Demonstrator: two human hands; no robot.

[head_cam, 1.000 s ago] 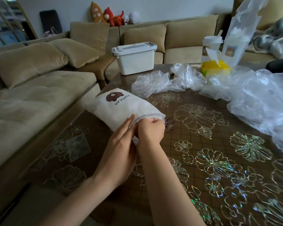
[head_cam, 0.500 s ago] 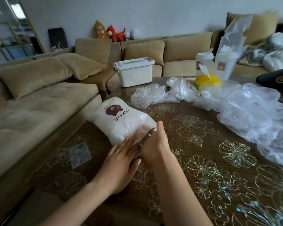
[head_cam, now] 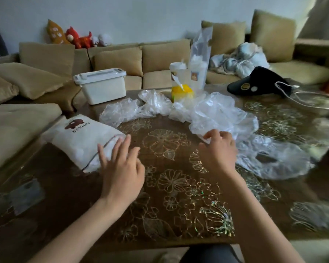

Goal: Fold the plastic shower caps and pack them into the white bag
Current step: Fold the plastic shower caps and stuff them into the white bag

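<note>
My right hand (head_cam: 218, 149) pinches the near edge of a cap (head_cam: 222, 114), which spreads far-right of it. My left hand (head_cam: 122, 168), fingers spread, touches the bag (head_cam: 84, 137) mouth at left. The mouth opens rightward, toward the cap.

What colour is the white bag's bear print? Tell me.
Dark brown; the bear print on the white bag shows in the head view.
</note>
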